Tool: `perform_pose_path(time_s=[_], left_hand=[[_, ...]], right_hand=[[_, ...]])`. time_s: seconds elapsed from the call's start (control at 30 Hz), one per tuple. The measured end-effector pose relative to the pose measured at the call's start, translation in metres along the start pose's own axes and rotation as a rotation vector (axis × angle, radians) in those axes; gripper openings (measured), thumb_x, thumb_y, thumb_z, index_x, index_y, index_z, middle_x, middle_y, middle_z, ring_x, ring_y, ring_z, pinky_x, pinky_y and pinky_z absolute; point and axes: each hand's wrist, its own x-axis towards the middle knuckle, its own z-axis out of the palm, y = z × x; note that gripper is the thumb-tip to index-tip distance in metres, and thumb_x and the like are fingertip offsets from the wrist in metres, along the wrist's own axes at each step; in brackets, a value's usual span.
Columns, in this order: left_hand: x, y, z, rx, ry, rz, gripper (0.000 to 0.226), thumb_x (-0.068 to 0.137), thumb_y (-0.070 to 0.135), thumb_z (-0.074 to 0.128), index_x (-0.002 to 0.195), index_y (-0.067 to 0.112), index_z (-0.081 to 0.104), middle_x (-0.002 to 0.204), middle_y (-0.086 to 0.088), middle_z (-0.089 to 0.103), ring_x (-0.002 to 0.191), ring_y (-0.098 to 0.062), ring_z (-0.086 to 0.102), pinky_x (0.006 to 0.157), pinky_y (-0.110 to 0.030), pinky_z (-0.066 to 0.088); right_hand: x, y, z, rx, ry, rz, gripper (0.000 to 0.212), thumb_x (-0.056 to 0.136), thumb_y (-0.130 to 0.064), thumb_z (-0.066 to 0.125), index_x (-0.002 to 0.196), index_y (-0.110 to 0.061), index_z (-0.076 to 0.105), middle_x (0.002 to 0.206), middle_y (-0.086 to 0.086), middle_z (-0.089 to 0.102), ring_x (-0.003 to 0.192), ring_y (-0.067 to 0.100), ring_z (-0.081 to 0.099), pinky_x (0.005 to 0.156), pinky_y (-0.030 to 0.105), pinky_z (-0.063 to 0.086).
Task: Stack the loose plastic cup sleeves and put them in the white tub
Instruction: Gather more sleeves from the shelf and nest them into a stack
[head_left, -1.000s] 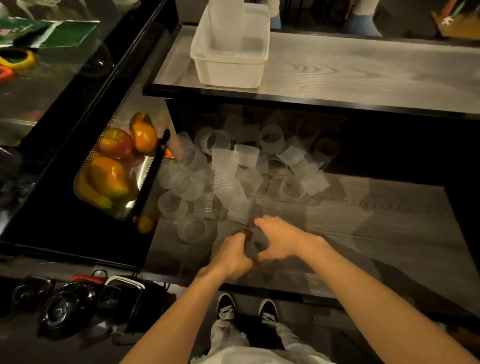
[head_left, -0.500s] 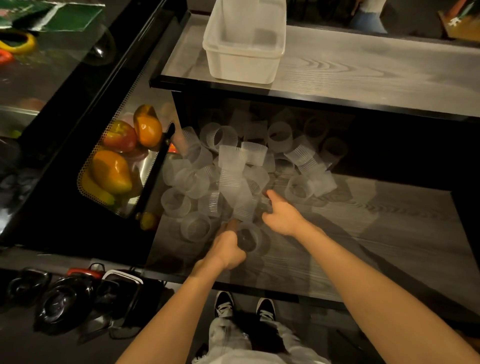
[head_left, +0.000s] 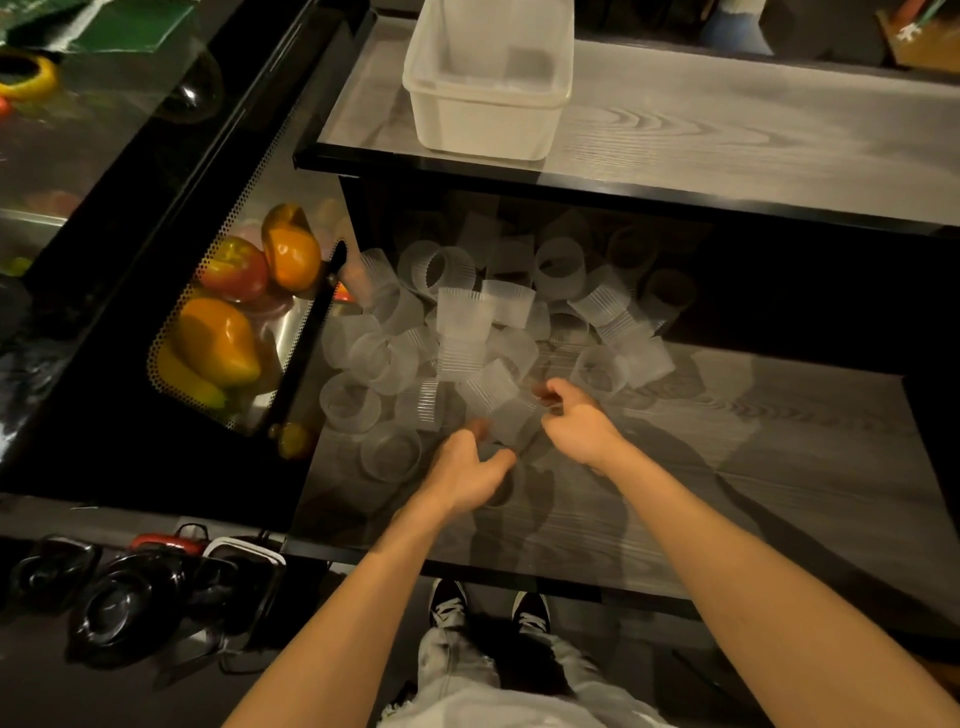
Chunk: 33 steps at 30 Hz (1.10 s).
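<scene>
One view only: head-worn, wide angle (straight edges bow near the frame borders). The lens looks forward and steeply down. The white tub (head_left: 483, 130) sits top centre, farthest from the camera. The cup sleeves (head_left: 462, 332) lie nearer than the tub, mid-frame. The left hand (head_left: 460, 470) and right hand (head_left: 582, 426) are nearer again, close under the lens. The shoes (head_left: 449, 603) are almost straight below.
</scene>
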Motion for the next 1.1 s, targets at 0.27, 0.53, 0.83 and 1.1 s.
perform_pose_path(time_s=[0.27, 0.53, 0.83, 1.1], left_hand=[[0.004, 0.012, 0.005, -0.063, 0.022, 0.008, 0.058, 0.095, 0.040, 0.065, 0.146, 0.018, 0.051, 0.134, 0.000, 0.065, 0.127, -0.017, 0.058, 0.110, -0.037, 0.046], [-0.006, 0.012, -0.006, -0.088, 0.129, 0.064, 0.032, 0.101, 0.042, 0.053, 0.127, 0.025, 0.065, 0.104, 0.009, 0.068, 0.099, -0.010, 0.064, 0.088, -0.030, 0.051], [-0.018, -0.018, -0.016, -0.075, 0.106, 0.036, 0.009, 0.095, 0.035, 0.056, 0.098, 0.037, 0.065, 0.088, 0.001, 0.072, 0.088, -0.020, 0.071, 0.086, -0.046, 0.059], [-0.014, -0.023, -0.017, 0.066, 0.051, -0.025, 0.032, 0.094, 0.028, 0.057, 0.124, 0.027, 0.067, 0.105, 0.007, 0.071, 0.099, -0.011, 0.066, 0.084, -0.026, 0.052]], right_hand=[[-0.012, 0.014, -0.016, 0.141, 0.065, 0.011, 0.032, 0.105, -0.013, 0.046, 0.132, -0.021, 0.059, 0.093, -0.002, 0.065, 0.067, 0.011, 0.056, 0.056, 0.019, 0.044], [-0.032, -0.001, -0.015, 0.196, -0.067, 0.029, 0.014, 0.100, -0.012, 0.046, 0.106, -0.016, 0.058, 0.080, 0.004, 0.062, 0.070, 0.015, 0.070, 0.062, 0.028, 0.053], [-0.045, -0.003, 0.002, 0.211, -0.375, 0.133, 0.011, 0.095, -0.006, 0.052, 0.106, -0.008, 0.048, 0.107, 0.021, 0.069, 0.093, 0.032, 0.076, 0.073, 0.033, 0.058], [-0.039, 0.000, 0.004, -0.031, -0.326, 0.029, 0.021, 0.088, -0.005, 0.062, 0.105, -0.008, 0.051, 0.090, 0.016, 0.070, 0.078, 0.025, 0.076, 0.073, 0.037, 0.058]])
